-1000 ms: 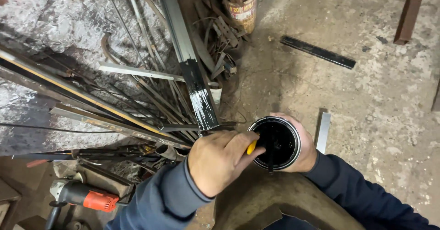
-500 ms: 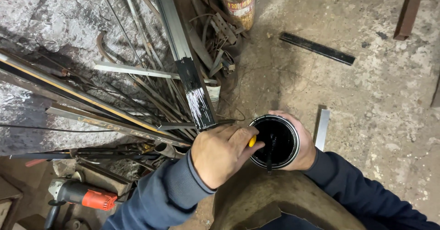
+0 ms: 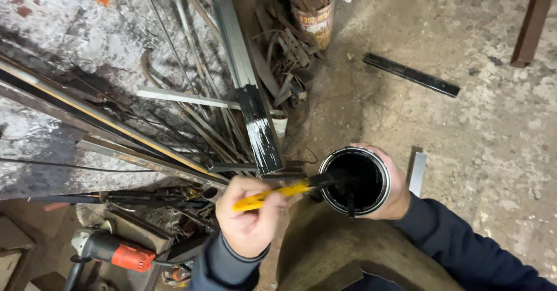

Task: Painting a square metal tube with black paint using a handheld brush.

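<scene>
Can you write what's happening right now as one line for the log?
left hand: holds yellow-handled brush | brush tip: in paint can | right hand: holds can

Lighting: dim, even indoor light, source not visible; concrete floor [image 3: 476, 128] moderately bright at right, darker toward the lower left corner. Shadows: soft, deep among the pile of metal bars [image 3: 191, 123]. Glare: faint sheen on the rim of the paint can [image 3: 383, 175] and on its wet black contents. Focus: mostly sharp; slight softness at lower edge. Distortion: mild wide-angle stretch at the borders.
</scene>
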